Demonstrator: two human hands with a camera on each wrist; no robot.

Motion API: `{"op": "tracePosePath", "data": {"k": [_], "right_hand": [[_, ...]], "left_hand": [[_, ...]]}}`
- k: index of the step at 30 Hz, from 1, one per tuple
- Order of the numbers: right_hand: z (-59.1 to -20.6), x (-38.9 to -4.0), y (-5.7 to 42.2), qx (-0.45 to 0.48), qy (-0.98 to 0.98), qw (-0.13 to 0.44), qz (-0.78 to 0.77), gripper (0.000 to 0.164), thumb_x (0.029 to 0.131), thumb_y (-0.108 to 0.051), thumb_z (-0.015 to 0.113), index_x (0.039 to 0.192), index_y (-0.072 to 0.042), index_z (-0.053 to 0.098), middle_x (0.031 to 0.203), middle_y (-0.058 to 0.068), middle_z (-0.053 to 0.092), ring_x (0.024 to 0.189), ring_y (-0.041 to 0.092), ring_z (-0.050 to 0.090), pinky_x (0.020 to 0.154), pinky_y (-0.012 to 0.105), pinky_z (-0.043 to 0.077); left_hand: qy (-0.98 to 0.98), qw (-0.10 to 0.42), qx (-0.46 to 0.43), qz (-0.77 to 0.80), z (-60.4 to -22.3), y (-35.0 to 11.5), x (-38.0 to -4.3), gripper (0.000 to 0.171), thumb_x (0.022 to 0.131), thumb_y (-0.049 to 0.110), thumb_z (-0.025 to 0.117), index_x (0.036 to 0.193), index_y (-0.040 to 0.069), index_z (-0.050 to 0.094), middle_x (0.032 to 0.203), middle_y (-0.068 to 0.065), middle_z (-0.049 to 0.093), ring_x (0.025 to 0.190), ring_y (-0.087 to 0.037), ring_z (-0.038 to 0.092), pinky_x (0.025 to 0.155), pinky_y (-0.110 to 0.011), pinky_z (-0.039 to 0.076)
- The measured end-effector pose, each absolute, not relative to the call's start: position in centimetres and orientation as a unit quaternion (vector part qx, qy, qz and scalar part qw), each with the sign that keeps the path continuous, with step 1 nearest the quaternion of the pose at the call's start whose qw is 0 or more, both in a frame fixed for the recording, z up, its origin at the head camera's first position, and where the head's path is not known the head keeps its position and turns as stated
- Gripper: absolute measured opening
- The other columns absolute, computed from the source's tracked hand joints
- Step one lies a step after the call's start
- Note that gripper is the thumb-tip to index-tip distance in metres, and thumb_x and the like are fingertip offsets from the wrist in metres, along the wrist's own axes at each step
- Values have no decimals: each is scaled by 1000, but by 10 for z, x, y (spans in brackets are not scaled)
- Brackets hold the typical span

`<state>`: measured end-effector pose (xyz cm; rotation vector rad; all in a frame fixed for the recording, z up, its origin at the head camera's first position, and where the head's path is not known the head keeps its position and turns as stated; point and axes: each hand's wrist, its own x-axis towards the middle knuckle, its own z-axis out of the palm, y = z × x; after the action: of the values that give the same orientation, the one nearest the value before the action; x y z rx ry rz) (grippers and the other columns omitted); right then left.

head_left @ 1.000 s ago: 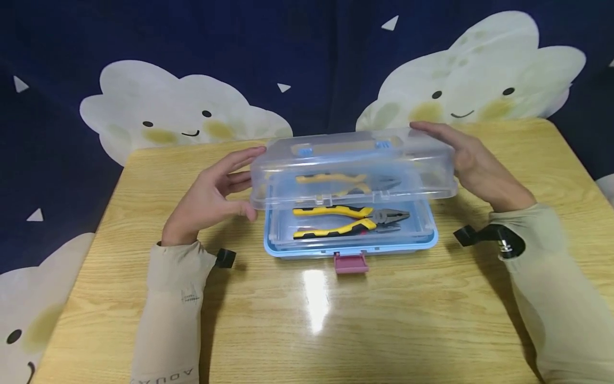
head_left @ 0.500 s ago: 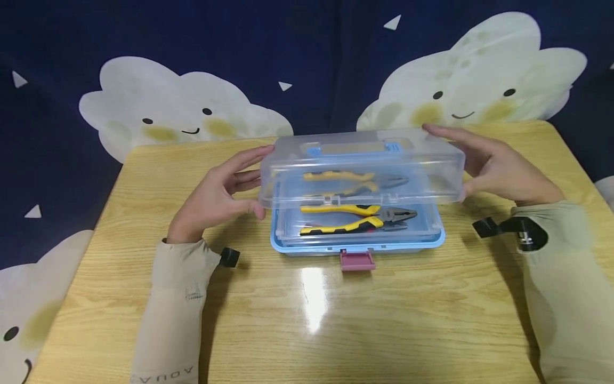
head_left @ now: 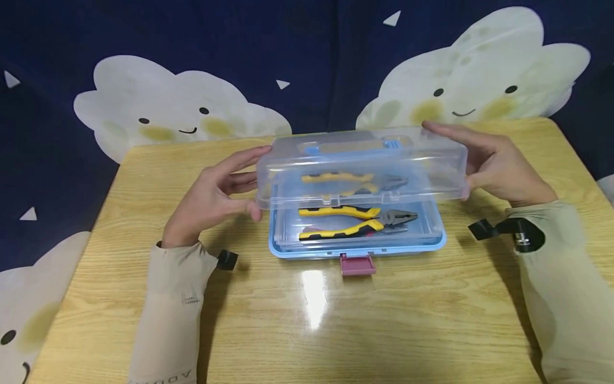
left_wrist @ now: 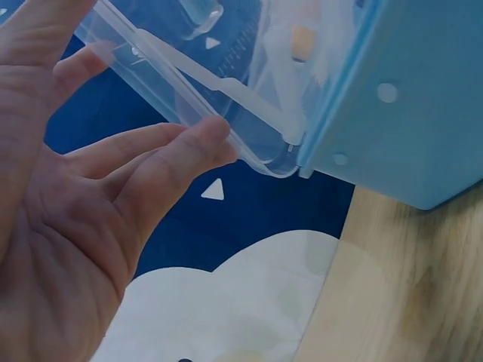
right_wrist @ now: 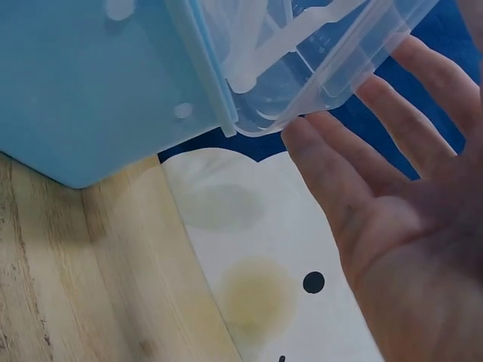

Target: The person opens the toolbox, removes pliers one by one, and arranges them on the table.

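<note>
A clear plastic toolbox lid (head_left: 362, 178) is tilted partly up over its light blue toolbox base (head_left: 357, 250). My left hand (head_left: 213, 194) holds the lid's left end, with the thumb at the front lower edge and fingers along the side. At the right end, my right hand (head_left: 499, 162) grips the lid between thumb and fingers. Inside, yellow-and-black combination pliers (head_left: 357, 221) lie in a clear tray, partly seen through the lid. Another tool beneath them is mostly hidden. In the wrist views, white hinge arms (left_wrist: 245, 105) join lid and base.
The pink latch (head_left: 357, 265) hangs down at the box's front. The box stands on a wooden table (head_left: 384, 325). Behind the table hangs a dark blue cloth (head_left: 331, 48) printed with white clouds.
My right hand has shifted right, and its thumb now shows at the lid's front corner. Lid and base appear slightly farther right in view. The lid's tilt looks about the same.
</note>
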<state>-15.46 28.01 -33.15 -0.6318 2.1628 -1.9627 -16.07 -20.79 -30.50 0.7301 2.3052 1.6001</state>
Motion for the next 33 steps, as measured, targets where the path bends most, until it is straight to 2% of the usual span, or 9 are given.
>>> {"op": "tracePosePath", "data": {"k": [4,13,19,24,27,33], "right_hand": [[-328,-153,280,-208,719,75,-659,113,51,19,91,153,4,45,163,9,45,123,15,61,73,18,61],[-327,-151,279,-229,711,71,-661,106,54,16,92,149,10,46,161,13,48,126,16,63,86,20,62],[-325,-150,277,-226,700,60,-675,105,52,11,94,146,12,48,158,17,50,127,20,64,91,22,61],[-326,-150,273,-218,690,44,-688,104,49,12,95,143,15,50,153,20,55,131,22,62,97,22,59],[-326,-150,271,-209,693,36,-689,103,49,10,96,142,15,52,152,19,57,133,23,61,102,21,56],[-328,-150,268,-201,690,28,-695,103,51,-1,99,142,14,52,153,19,56,138,26,57,105,21,53]], "left_hand": [[799,116,251,534,-300,-208,-158,96,69,14,96,152,32,52,159,2,51,133,-30,64,111,-30,53],[816,104,272,499,-298,-211,-157,99,67,11,96,152,33,51,158,2,52,132,-26,65,111,-30,53],[823,109,256,495,-296,-213,-156,97,67,19,97,152,36,51,158,5,52,129,-27,67,110,-34,54],[817,104,254,507,-297,-212,-156,95,67,34,92,152,37,51,158,4,53,125,-26,70,104,-29,57],[807,96,263,520,-298,-211,-155,95,66,41,87,153,35,50,157,0,55,122,-22,72,100,-26,59],[778,93,267,561,-300,-208,-155,95,65,44,82,154,29,50,155,-12,56,120,-12,73,93,-23,61]]}}
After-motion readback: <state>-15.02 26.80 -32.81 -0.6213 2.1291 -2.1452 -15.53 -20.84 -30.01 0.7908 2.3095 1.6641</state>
